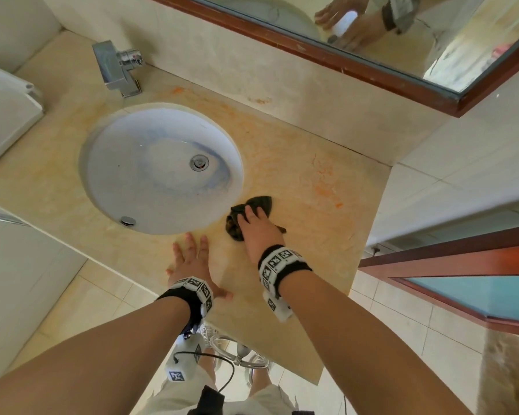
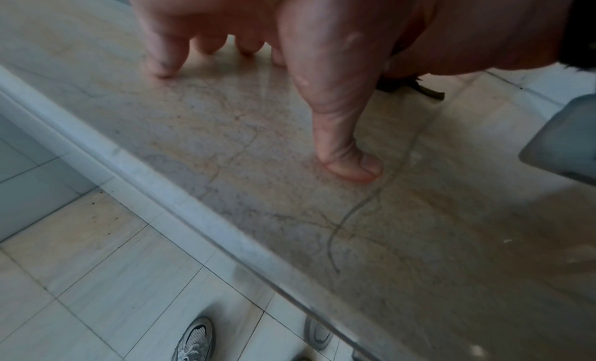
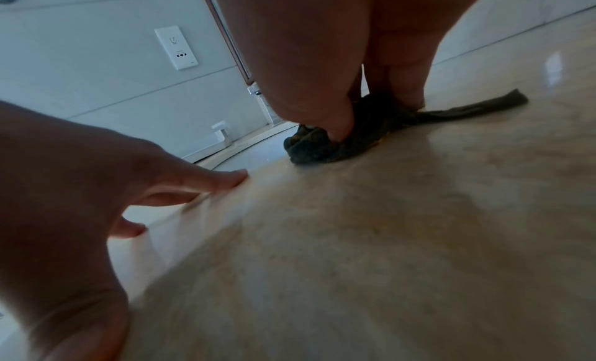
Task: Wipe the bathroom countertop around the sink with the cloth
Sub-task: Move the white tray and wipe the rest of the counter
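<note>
A dark, bunched cloth (image 1: 262, 203) lies on the beige marble countertop (image 1: 312, 235), just right of the white round sink (image 1: 108, 187). My right hand (image 1: 252, 223) lies on top of the cloth. In the right wrist view the thumb (image 3: 335, 131) and fingers dig into the cloth (image 3: 316, 147) and pinch it against the stone. My left hand (image 1: 192, 256) lies flat on the counter in front of the sink, fingers spread. Its thumb (image 2: 348, 162) presses on the marble and it holds nothing.
A chrome faucet (image 1: 117, 67) stands behind the sink, under a wood-framed mirror (image 1: 372, 34). Orange stains (image 1: 327, 190) mark the counter right of the sink. A tiled wall (image 1: 462, 160) bounds the counter on the right, a door (image 1: 462, 280) beyond. My shoes (image 2: 193, 341) stand below the front edge.
</note>
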{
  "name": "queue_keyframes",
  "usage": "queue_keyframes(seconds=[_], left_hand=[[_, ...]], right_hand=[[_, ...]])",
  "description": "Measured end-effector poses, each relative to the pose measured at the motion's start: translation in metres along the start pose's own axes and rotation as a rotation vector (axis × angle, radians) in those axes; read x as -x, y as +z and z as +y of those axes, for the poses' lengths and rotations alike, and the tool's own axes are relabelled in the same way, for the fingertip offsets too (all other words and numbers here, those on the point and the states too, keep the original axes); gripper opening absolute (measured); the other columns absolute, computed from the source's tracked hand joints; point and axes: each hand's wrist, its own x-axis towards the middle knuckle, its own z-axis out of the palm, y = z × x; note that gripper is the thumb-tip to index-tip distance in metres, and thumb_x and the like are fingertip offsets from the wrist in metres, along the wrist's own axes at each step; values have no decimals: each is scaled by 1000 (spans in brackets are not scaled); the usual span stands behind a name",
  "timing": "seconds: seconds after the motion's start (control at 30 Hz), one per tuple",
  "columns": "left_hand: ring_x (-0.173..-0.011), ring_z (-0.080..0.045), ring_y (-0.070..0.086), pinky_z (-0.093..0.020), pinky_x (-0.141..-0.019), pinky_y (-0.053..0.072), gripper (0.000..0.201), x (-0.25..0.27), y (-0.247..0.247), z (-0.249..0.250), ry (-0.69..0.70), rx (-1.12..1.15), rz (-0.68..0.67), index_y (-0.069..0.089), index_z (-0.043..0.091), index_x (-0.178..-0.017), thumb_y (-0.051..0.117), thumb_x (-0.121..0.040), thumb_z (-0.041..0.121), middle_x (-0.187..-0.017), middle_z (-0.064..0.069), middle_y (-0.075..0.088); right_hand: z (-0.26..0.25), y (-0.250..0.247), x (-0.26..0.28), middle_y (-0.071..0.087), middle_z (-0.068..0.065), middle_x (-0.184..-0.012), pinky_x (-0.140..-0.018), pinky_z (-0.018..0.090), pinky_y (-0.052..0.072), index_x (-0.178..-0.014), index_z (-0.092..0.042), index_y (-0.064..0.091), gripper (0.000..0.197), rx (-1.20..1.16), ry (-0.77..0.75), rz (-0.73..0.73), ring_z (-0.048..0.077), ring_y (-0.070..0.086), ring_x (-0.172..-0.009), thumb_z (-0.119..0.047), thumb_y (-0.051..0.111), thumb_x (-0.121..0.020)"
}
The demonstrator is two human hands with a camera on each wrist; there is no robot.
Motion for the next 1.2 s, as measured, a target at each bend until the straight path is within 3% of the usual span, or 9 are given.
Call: queue_keyframes(seconds=[0.17, 0.43, 0.57, 0.67, 0.8, 0.93, 1.0, 1.1, 1.2], left_hand=[[-145, -36, -25, -64, -114, 17, 154, 1, 0, 1, 4, 9, 12, -28, 27, -149, 85, -52, 64, -154, -3, -39], [-145, -38, -24, -64, -113, 23, 158, -4, 1, 0, 1, -23, 32, -29, 29, -149, 85, -47, 69, -154, -3, -39], [-146, -39, -21, -62, -114, 24, 160, -6, 1, 0, -6, -50, 50, -27, 29, -150, 84, -43, 72, -156, -4, -36], [-146, -40, -19, -61, -114, 24, 160, -4, 0, 3, -16, -56, 61, -25, 28, -151, 85, -43, 71, -157, -5, -33], [-149, -37, -11, -62, -115, 18, 147, 4, 2, 13, -14, -145, 79, -20, 31, -152, 83, -53, 69, -160, -2, -27], [-150, -32, -9, -55, -119, 17, 131, 12, 2, 43, 116, -268, 86, -14, 33, -154, 85, -70, 46, -160, -1, -26], [-150, -32, -11, -56, -119, 15, 130, 14, 3, 64, 180, -303, 53, -14, 34, -154, 86, -70, 41, -160, -1, -27], [-149, -35, -14, -61, -117, 15, 135, 16, 11, 92, 187, -265, -36, -14, 35, -153, 88, -67, 42, -159, -3, -29], [-147, -40, -16, -60, -116, 22, 139, 13, 22, 105, 139, -268, -29, -20, 31, -153, 86, -65, 51, -157, -8, -33]], right_hand=[[12, 5, 2, -2, -2, -163, -111, 42, 37, -155, -21, 15, 72, -30, 37, -5, 25, 2, -150, 7, 39, -94], [103, 10, 58, 2, -2, -163, -114, 40, 31, -155, -23, 18, 69, -100, 332, 41, 23, 7, -149, -1, 44, -95], [138, 17, 82, 4, 2, -163, -112, 47, 34, -154, -20, 18, 68, -121, 421, 9, 27, 9, -149, -5, 45, -94], [137, 20, 88, 5, 3, -163, -111, 49, 35, -154, -20, 19, 67, -138, 408, 13, 28, 9, -148, -6, 46, -94], [112, 35, 102, 4, 2, -163, -114, 43, 33, -154, -21, 19, 68, -116, 319, -5, 27, 7, -149, -7, 48, -95], [76, 60, 137, 0, 1, -163, -114, 42, 28, -155, -20, 17, 64, -136, 213, -31, 26, 3, -149, -4, 41, -97], [65, 72, 159, 1, 0, -163, -116, 41, 23, -155, -19, 18, 61, -186, 180, -17, 24, 0, -149, -4, 37, -99], [67, 89, 182, 2, -4, -163, -117, 41, 27, -154, -23, 22, 61, -283, 180, 6, 18, -3, -150, -4, 38, -98], [78, 92, 187, 3, -7, -163, -116, 42, 28, -153, -25, 24, 62, -333, 192, 25, 15, -5, -149, -3, 39, -97]])
